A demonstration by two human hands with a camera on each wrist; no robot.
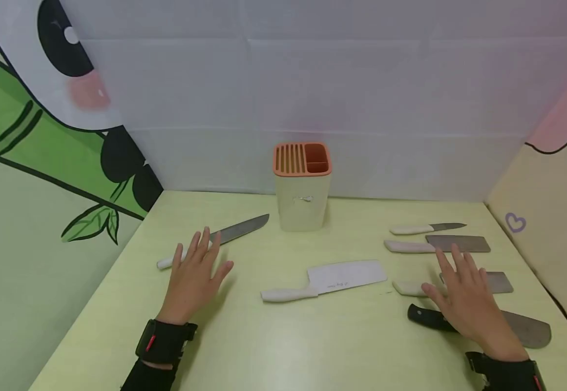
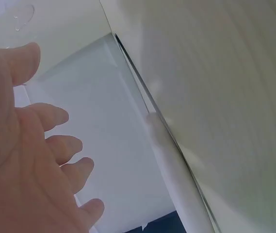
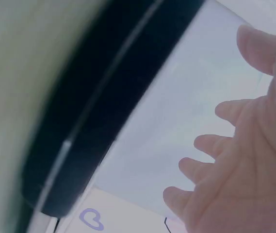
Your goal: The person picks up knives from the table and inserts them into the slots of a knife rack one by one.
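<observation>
The left hand [image 1: 192, 279] lies flat with fingers spread and straight, holding nothing, its fingertips over the middle of one long knife [image 1: 217, 239] with a white handle, which lies slantwise on the left of the bench [image 1: 283, 347]. The right hand [image 1: 464, 301] is likewise released, fingers straight, hovering over two knives: a black-handled knife [image 1: 527, 328] with a broad curved blade nearest the person, and a white-handled cleaver [image 1: 500, 282] just behind it. Beyond the right fingertips lie two more white-handled knives, a second rectangular cleaver [image 1: 459, 244] and a small paring knife [image 1: 427, 228]. Between the hands lies one white cleaver [image 1: 327, 281], blade and handle both pale. That makes six knives in all. At the back, in the middle, stands one cream knife block [image 1: 303, 201] with an orange slotted top.
</observation>
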